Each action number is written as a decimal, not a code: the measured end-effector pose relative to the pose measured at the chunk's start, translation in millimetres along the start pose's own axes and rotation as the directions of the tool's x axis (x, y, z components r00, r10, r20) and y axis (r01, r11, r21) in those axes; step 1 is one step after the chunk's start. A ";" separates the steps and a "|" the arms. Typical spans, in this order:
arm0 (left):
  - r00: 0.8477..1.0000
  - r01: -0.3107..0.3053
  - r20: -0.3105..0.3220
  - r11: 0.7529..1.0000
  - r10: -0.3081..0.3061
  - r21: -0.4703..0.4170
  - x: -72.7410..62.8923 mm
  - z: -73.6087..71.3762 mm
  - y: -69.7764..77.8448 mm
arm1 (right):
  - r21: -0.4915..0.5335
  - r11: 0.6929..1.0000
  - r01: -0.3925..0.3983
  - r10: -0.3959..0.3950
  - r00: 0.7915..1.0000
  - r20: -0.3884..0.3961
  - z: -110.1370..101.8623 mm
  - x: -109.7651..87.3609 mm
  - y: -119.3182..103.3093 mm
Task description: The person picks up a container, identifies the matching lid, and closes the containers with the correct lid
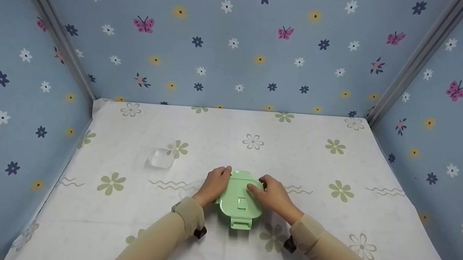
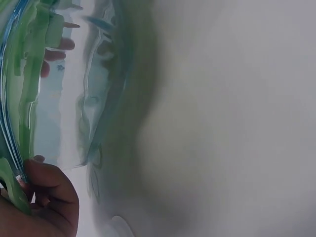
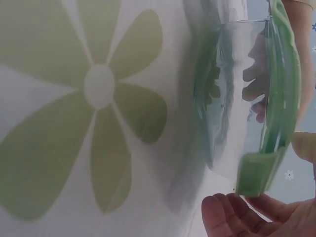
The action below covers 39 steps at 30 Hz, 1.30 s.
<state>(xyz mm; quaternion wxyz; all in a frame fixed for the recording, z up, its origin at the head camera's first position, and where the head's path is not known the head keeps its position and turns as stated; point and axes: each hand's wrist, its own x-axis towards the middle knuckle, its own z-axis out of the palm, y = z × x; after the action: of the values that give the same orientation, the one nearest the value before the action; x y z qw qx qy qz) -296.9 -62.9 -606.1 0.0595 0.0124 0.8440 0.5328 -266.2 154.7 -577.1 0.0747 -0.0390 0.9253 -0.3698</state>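
A clear glass food container (image 2: 64, 113) with a light green lid (image 1: 239, 194) is between both hands near the table's middle. My left hand (image 1: 214, 185) grips its left side, fingers curled at the rim in the left wrist view. On the other side, my right hand (image 1: 274, 197) has its thumb over the lid and its fingers at the far right edge. The right wrist view shows those fingertips (image 3: 217, 212) right at a green side clip (image 3: 254, 173). The front clip (image 1: 241, 223) sticks out toward me. Through the glass, the opposite hand's fingers show.
A small clear block-like piece (image 1: 162, 158) lies on the table left of the hands. White cloth with green flowers covers the table (image 1: 297, 153). Blue patterned panels (image 1: 229, 62) stand at the back and both sides.
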 end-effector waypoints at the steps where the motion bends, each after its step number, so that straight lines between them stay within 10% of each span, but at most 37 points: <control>1: 1.000 -0.015 -0.009 1.000 0.015 -0.004 2.5 0.5 -5.2 | 0.002 1.000 -0.003 0.003 1.000 -0.005 2.5 1.2 -1.5; 13: 0.999 -0.017 -0.038 0.996 0.021 0.085 35.9 18.2 -51.3 | -0.003 1.000 -0.022 0.022 1.000 -0.023 22.0 14.6 -11.3; 26: 0.998 -0.040 -0.037 0.990 0.046 0.134 40.4 25.9 -61.7 | 0.016 1.000 -0.022 0.023 0.999 -0.041 32.0 16.0 -7.9; 39: 0.998 -0.035 -0.054 0.997 0.039 0.063 3.5 10.3 -15.2 | 0.170 0.980 -0.099 0.102 0.995 -0.011 29.4 22.2 -2.1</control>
<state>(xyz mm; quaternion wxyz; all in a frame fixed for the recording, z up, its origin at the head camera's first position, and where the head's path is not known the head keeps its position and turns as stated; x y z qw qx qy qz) -298.5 -59.9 -624.5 0.0261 0.0152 0.8612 0.5074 -283.2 130.4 -599.2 0.0871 0.0180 0.8919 -0.4433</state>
